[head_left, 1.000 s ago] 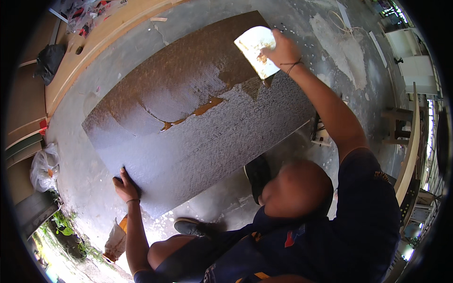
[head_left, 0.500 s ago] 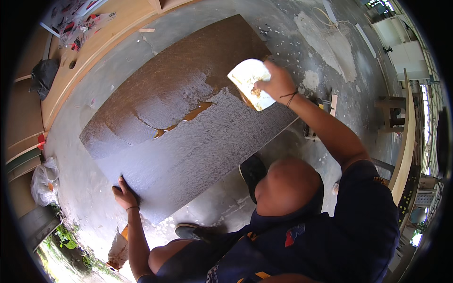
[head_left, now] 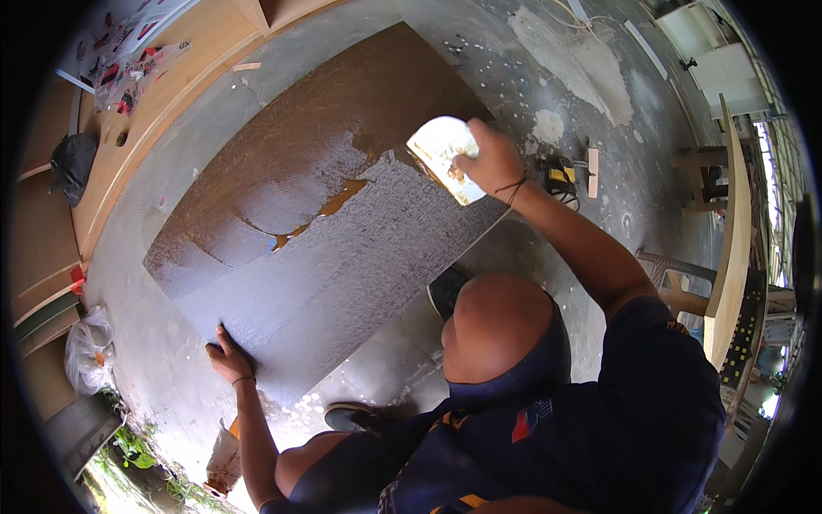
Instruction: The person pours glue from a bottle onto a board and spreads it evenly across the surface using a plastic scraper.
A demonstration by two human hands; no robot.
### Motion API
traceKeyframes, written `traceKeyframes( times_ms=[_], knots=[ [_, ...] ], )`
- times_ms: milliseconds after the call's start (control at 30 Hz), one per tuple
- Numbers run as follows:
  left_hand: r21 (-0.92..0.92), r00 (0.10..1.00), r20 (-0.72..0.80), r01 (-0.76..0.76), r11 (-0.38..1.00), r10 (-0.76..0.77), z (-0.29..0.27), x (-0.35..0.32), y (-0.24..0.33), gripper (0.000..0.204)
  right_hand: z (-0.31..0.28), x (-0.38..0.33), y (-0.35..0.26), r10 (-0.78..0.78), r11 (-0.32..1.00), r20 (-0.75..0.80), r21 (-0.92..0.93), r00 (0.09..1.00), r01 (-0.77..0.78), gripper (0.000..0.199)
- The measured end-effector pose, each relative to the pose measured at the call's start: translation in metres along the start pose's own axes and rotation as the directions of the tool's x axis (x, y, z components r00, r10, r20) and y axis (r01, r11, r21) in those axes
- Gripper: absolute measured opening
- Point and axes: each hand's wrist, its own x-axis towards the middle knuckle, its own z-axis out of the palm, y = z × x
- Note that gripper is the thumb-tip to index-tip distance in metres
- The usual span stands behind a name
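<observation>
A large flat board (head_left: 342, 274) lies on the floor in front of me, dark brown and wet-looking on its far part, greyish and streaked on its near part. A ragged line of thick amber-brown adhesive (head_left: 341, 199) runs across its middle. My right hand (head_left: 497, 158) is closed around a white spreader (head_left: 443, 158) with a rounded top, smeared with brown, over the board's right part. The spreader's lower edge looks to be at the board's surface. At the board's near left edge rests my left hand (head_left: 228, 356), fingers apart, holding nothing.
Wooden cabinet framing (head_left: 163, 120) with a black bag (head_left: 74, 167) stands at the left. Below it lies a clear plastic bag (head_left: 90, 351). A yellow-and-black tool (head_left: 561, 176) sits on the floor beyond my right forearm. A wooden plank (head_left: 729, 248) rises at the right.
My right hand and the spreader have shifted slightly left and nearer over the board. My left hand keeps its place on the board's edge. The whole view has turned a little.
</observation>
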Motion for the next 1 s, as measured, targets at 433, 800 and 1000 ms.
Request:
traceKeyframes(
  times_ms=[433, 800, 1000],
  knots=[
    [0.094, 0.999, 0.025, -0.028, 0.995, 0.026, 0.001, 0.001, 0.002, 0.059, -0.020, 0.001, 0.051, 0.142, 0.990, -0.270, 0.049, 0.952, -0.133, 0.048],
    [0.092, 0.993, 0.032, -0.117, 0.989, 0.114, 0.000, -0.005, 0.013, 0.057, -0.015, -0.035, 0.110, 0.357, 0.925, -0.203, -0.055, 0.912, -0.375, 0.051],
    [0.114, 0.996, 0.031, -0.082, 0.990, 0.079, -0.001, -0.007, 0.017, 0.056, -0.028, -0.026, 0.101, 0.349, 0.937, -0.181, 0.068, 0.919, -0.343, 0.052]
  ],
)
